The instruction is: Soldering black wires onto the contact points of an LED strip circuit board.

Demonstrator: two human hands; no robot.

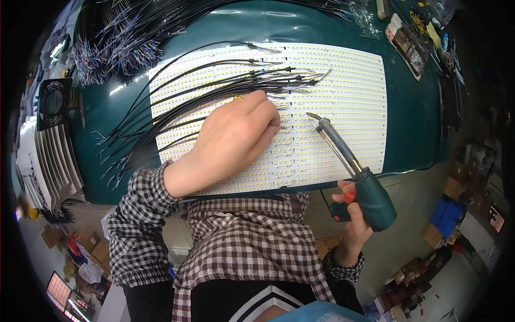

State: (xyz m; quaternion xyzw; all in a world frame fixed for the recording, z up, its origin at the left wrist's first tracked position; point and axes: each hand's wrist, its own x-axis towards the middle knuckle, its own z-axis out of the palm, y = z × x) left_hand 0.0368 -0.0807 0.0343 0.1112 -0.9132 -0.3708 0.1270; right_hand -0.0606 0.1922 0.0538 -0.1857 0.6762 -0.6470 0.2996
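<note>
My left hand [230,134] lies over the left half of a white LED board [343,150], its fingers pinched together near the middle column of solder pads. A black cable [179,141] runs under this hand, and thin wire ends seem to poke out at the fingertips; the grip itself is mostly hidden. In my right hand [354,214] is a green soldering gun [374,198] with a red trigger. Its dark tip points up and left, just right of the pads; whether it touches the board I cannot tell. Several more black cables [214,80] lie across the board, stripped ends toward the middle.
The board rests on a green-covered table [410,123]. A large bundle of cables [118,43] fills the back left. At left stand a small black fan [53,104] and a stack of white boards [56,166]. A worn, dirty tray [407,45] sits at back right.
</note>
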